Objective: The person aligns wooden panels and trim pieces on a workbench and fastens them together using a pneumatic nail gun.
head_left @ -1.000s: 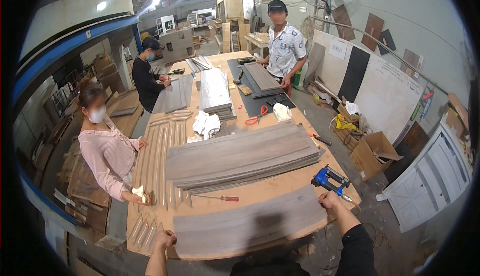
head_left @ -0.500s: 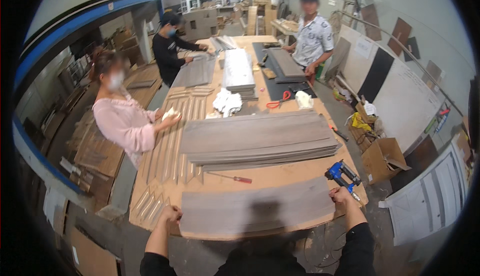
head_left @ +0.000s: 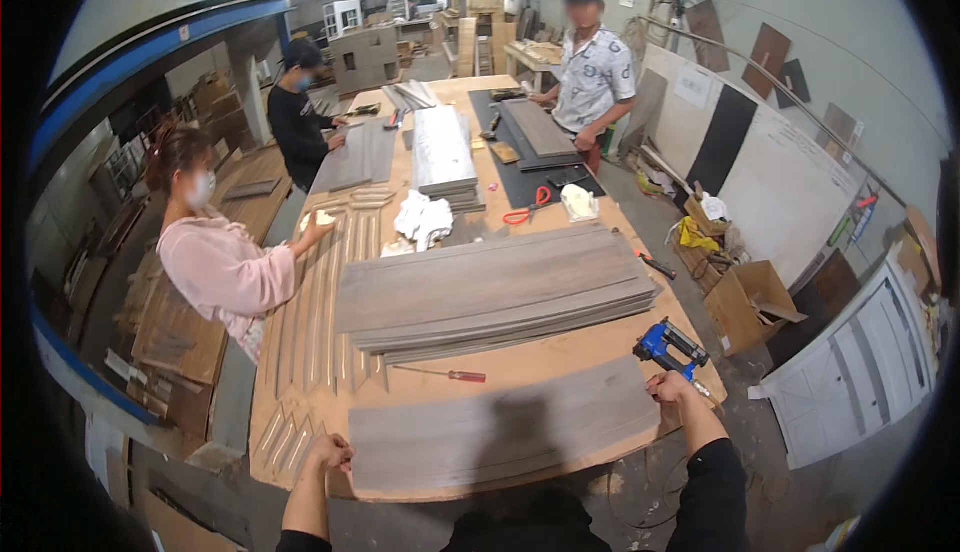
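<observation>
A long grey wood-grain panel [head_left: 500, 422] lies flat along the near edge of the worktable, my shadow across its middle. At its left end, my left hand [head_left: 328, 450] has its fingers closed on the short edge. My right hand [head_left: 672, 388] grips the opposite end the same way. Just beyond my right hand lies a blue nail gun [head_left: 672, 346]. A screwdriver [head_left: 455, 374] with a red handle rests between this panel and a stack of similar grey panels [head_left: 495, 287] farther in.
Slim mitred strips [head_left: 315, 292] cover the table's left side. Red-handled scissors [head_left: 527, 207], a white cloth [head_left: 424, 218] and a black-and-red tool [head_left: 656, 264] lie farther back. Three co-workers stand around the table [head_left: 560, 337]. A cardboard box [head_left: 750, 302] sits on the floor at right.
The view has shifted, so most of the scene sits farther left. Both my hands stay at the panel's ends. The co-worker in pink has moved the hand holding a pale wad slightly.
</observation>
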The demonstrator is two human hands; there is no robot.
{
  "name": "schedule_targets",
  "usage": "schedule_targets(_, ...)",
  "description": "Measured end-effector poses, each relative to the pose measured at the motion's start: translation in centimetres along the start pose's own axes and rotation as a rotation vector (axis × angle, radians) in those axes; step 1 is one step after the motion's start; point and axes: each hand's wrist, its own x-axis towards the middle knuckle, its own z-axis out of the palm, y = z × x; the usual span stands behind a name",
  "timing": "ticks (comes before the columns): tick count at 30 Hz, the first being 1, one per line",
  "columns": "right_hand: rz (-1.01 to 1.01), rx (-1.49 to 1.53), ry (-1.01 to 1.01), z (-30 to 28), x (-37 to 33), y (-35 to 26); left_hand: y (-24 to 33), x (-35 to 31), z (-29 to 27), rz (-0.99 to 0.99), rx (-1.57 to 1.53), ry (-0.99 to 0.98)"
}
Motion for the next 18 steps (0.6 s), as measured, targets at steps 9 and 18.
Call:
schedule_targets(9, -0.021, -0.083, -0.164, -1.1, -0.1, -0.9, 0.0, 0.0, -0.4, 0.004, 0.082, 0.013)
schedule_targets(18, -0.023, -0.103, -0.328, -1.8, -0.2, -0.2, -1.2, 1.8, -3.3, -0.147, -0.290, -0.303)
